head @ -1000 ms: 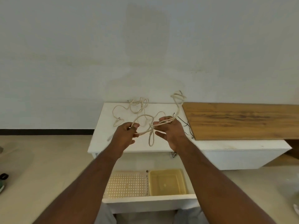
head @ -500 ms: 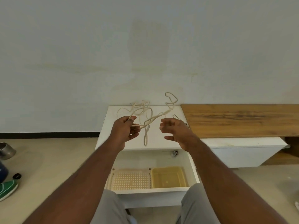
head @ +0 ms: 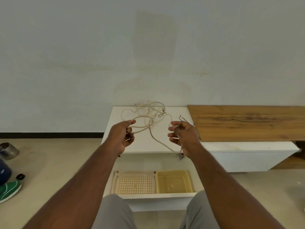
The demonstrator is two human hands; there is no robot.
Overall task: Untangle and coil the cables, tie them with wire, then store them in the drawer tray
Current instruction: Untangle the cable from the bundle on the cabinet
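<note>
A cream cable [head: 149, 113] lies tangled on the white cabinet top [head: 115, 119], with a loop lifted toward me. My left hand [head: 123, 135] holds that loop between thumb and curled fingers. My right hand [head: 182, 135] pinches another stretch of the same cable, which hangs down past my palm to a plug end [head: 180, 156]. Thin black wire [head: 184, 119] lies on the top just beyond my right hand. Below, the open drawer [head: 158, 195] holds a perforated cream tray [head: 134, 184] and a yellow tray [head: 173, 181].
A wooden board [head: 247, 123] covers the low white unit to the right. On the floor at left are a metal tin [head: 9, 150], a dark blue object [head: 5, 172], a black cap [head: 20, 176] and a green shoe [head: 9, 190]. My knees sit against the drawer front.
My hands have drawn apart. A wider loop now stands in my left hand, and my right hand has taken hold of the cable, whose plug end now hangs below it.
</note>
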